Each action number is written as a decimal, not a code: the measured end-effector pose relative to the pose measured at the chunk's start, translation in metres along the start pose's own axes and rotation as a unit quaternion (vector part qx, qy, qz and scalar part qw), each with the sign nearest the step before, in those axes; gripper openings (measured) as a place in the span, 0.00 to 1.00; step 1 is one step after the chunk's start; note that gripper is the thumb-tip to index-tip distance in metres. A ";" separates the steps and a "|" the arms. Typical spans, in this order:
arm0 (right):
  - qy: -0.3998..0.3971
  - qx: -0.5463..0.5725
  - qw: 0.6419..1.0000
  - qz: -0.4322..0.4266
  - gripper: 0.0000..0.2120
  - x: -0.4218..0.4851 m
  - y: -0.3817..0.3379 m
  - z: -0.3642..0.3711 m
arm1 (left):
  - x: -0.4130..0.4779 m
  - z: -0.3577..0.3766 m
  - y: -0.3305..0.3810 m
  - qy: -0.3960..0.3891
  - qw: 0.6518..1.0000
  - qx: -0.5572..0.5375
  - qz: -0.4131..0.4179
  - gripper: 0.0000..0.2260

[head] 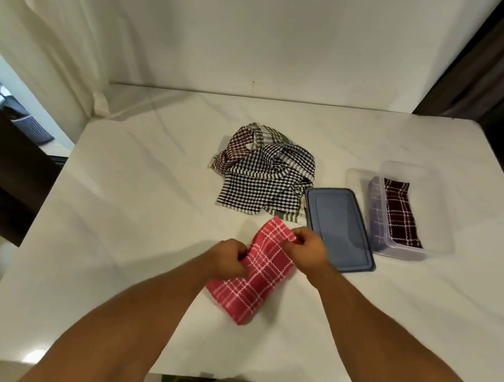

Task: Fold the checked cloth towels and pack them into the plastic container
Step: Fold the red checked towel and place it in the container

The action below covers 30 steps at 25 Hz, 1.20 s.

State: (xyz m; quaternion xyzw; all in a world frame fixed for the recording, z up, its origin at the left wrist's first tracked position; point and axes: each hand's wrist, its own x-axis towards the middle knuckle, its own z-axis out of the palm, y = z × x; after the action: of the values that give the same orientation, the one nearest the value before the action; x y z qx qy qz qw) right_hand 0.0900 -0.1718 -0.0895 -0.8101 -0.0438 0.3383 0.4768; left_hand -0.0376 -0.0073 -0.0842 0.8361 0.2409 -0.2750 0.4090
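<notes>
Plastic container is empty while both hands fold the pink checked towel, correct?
No: the head view shows the plastic container holding a folded dark red checked towel. The left hand and right hand do grip the pink checked towel.

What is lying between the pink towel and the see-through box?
The blue lid lies flat between the pink towel and the see-through box, right beside the box. The head view shows it.
</notes>
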 end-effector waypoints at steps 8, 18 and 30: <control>-0.029 0.327 0.926 0.187 0.21 -0.041 0.045 -0.016 | -0.001 0.025 0.018 0.022 0.961 -0.262 -0.082 0.12; -0.148 0.289 0.934 0.148 0.18 -0.031 -0.015 -0.089 | -0.002 0.014 0.088 -0.112 0.916 -0.383 -0.035 0.27; -0.084 0.180 0.980 0.011 0.13 -0.011 -0.027 -0.223 | 0.041 0.037 0.259 0.105 0.899 -0.413 0.099 0.12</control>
State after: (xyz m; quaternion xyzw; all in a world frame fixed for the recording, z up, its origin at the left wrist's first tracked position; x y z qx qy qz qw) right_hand 0.2196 -0.3268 0.0083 -0.6803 -0.0137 0.4128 0.6055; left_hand 0.1456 -0.1726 0.0128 0.6354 0.2909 -0.0193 0.7151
